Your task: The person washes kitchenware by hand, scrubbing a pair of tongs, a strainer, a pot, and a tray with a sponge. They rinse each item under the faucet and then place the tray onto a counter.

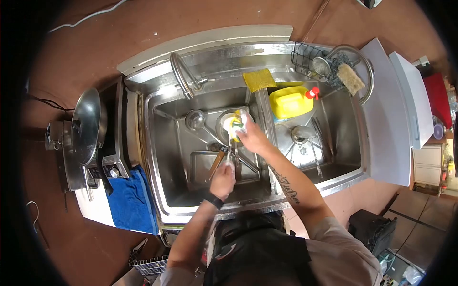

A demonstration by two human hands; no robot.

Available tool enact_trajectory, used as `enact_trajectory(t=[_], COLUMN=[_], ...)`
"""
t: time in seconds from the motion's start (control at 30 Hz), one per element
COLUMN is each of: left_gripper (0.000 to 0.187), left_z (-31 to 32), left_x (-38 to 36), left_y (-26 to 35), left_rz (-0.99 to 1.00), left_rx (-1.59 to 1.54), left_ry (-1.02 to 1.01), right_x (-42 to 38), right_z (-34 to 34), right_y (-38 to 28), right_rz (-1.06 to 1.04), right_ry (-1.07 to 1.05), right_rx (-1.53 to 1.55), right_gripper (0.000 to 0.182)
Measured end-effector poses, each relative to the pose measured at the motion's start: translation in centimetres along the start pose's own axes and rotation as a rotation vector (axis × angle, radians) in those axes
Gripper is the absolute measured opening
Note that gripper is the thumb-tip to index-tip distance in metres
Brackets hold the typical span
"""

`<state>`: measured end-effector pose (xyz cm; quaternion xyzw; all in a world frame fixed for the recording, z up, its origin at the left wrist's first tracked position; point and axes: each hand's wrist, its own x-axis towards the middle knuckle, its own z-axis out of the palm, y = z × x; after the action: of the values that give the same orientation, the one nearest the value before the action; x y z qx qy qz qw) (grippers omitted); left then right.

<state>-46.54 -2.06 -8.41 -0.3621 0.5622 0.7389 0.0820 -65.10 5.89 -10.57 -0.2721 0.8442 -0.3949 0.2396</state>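
Note:
Over the left basin, my left hand [223,181] is closed round the lower end of a ladle's metal handle. The ladle's round bowl [222,127] points away from me, partly hidden by foam and fingers. My right hand [252,136] presses a foamy yellow sponge [234,126] against it. Left of the bowl, another ladle [194,120] lies on the basin floor. A wooden-handled utensil [217,163] and a rectangular metal tray [198,164] lie close beyond my left hand.
A yellow soap bottle [290,102] with a red cap stands at the right basin, where another ladle [303,132] lies. A yellow scrub cloth [259,80] drapes over the divider. Faucets [183,76] rise behind. A wok [88,126] and blue towel [131,202] are at left.

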Motion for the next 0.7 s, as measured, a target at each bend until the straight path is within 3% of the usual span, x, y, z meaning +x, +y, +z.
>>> enact_trajectory(t=[0.03, 0.07, 0.1, 0.13, 0.2, 0.23, 0.27, 0.33, 0.37, 0.4, 0.47, 0.5, 0.53, 0.6, 0.63, 0.67, 0.7], left_gripper=[0.016, 0.015, 0.015, 0.015, 0.016, 0.022, 0.022, 0.021, 0.020, 0.020, 0.018, 0.018, 0.018, 0.021, 0.022, 0.022, 0.021], left_z=[-1.2, -2.4, -3.5, -4.3, -5.5, -3.5, -2.9, -2.4, -3.3, -3.9, -5.7, -6.9, -6.3, -2.9, -1.9, -1.4, -1.0], left_x=[1.1, 2.4, 2.9, 3.2, 2.2, -0.2, -0.9, -1.3, -0.4, -0.2, 0.0, 1.8, 1.1, 0.3, -0.2, 0.1, 0.2], left_y=[-1.0, -2.6, -2.6, -2.1, -1.1, 4.7, 6.0, 7.6, 5.9, 5.3, 4.2, 0.5, 0.5, 2.2, 2.6, 2.2, 1.2], left_rz=[0.001, 0.197, 0.300, 0.402, 0.520, 0.174, 0.163, 0.206, 0.221, 0.227, 0.357, 0.316, 0.304, 0.017, -0.084, -0.085, -0.130], left_rx=[-0.002, 0.273, 0.409, 0.544, 1.459, 1.410, 1.415, 1.438, 1.440, 1.438, 0.823, 0.409, 0.406, -0.070, -0.198, -0.193, -0.331], left_ry=[0.002, 0.048, 0.068, 0.103, 0.171, 0.122, 0.108, 0.076, 0.114, 0.121, 0.066, 0.003, 0.010, -0.032, -0.032, -0.036, -0.077], right_x=[0.7, 1.1, 1.2, 1.6, 1.9, 2.5, 2.5, 3.3, 4.3, 4.9, 5.5, 4.7, 4.0, 4.0, 3.2, 2.2, 2.2], right_z=[-0.8, -1.3, -2.3, -3.2, -4.2, -3.1, -2.8, -3.4, -4.4, -5.0, -6.0, -5.1, -2.4, 3.3, 4.3, 4.3, 5.0], right_y=[-0.2, -0.4, -1.3, -2.5, -3.8, -3.0, -2.8, -3.6, -4.2, -4.2, -3.7, -3.2, -1.7, 0.7, -0.6, -2.8, -2.1], right_rz=[-0.048, -0.097, -0.161, -0.169, -0.580, -0.745, -0.733, -0.829, -0.703, -0.707, -0.453, -0.437, -0.437, -0.157, 0.191, 0.305, 0.310], right_ry=[0.044, 0.084, 0.060, 0.060, -0.198, -0.244, -0.250, -0.479, -0.554, -0.548, -0.263, -0.078, -0.090, 0.283, 0.145, 0.160, 0.131], right_rx=[-0.027, -0.052, -0.275, -0.279, -0.774, -0.843, -0.833, -0.959, -0.893, -0.899, -0.509, -0.362, -0.356, 0.353, 0.885, 1.091, 1.011], right_gripper=[0.064, 0.065, 0.055, 0.055, 0.036, 0.022, 0.022, 0.017, 0.019, 0.019, 0.025, 0.033, 0.033, 0.028, 0.028, 0.026, 0.027])
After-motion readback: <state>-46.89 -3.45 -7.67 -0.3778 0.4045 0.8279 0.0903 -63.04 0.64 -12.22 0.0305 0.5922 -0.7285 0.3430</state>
